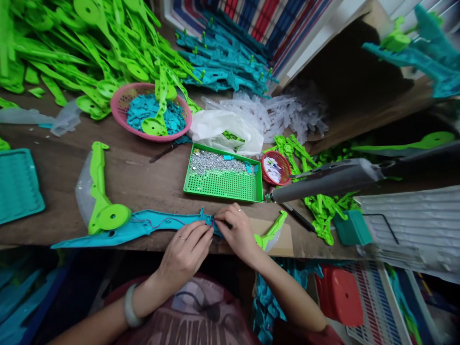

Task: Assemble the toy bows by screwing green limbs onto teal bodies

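Blue piece sits low in the frame on the worktop, left hand and right hand holding its right part, fingers nearly closed, maybe tucking thin wire, so next needs gentle pressing.

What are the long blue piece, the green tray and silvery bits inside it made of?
Long blue piece: probably molded plastic, fairly matte; uniform colour, raised edges.
Green tray: likely plastic, slightly glossy; neat rows of holes.
Silvery bits: apparently shiny metal; they glint.

Hands on part, tray behind
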{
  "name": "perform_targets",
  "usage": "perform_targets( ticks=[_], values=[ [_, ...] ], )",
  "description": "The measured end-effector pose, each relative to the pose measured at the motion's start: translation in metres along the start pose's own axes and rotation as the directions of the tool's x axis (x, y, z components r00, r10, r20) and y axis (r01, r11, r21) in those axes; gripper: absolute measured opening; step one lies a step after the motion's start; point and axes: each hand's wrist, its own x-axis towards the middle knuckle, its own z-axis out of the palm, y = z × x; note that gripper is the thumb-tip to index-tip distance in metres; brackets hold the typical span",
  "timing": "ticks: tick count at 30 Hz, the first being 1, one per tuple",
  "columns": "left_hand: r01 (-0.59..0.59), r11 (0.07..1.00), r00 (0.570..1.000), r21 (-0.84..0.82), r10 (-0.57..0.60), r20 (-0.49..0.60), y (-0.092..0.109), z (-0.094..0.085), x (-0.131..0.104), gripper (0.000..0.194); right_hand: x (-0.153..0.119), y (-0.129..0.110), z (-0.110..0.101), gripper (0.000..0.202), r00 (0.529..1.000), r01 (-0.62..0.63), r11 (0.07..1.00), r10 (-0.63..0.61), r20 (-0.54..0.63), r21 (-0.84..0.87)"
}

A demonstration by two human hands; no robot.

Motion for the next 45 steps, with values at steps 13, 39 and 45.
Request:
perform_targets(
  ticks=[13, 39, 45],
  values=[
    [-0.087, 0.993, 0.996, 0.081, 0.085, 0.035, -0.004, 0.001, 0.0, 0.024, 0.01, 0.001, -0.007, 0.015, 0.996, -0.072, 0.98, 0.062, 0.059, 0.188],
    [-0.066, 0.984, 0.994, 0.164, 0.051, 0.094, -0.003, 0.002, -0.001, 0.026, 0.013, 0.008, -0.008, 0.011, 0.99, -0.016, 0.989, -0.006, 0.144, 0.149],
    [-0.081, 0.978, 0.99, 0.194, 0.056, 0.133, -0.002, -0.005, 0.013, 0.02, 0.001, 0.003, -0.039, 0.042, 0.963, -0.173, 0.983, 0.182, 0.199, -0.062]
  ],
)
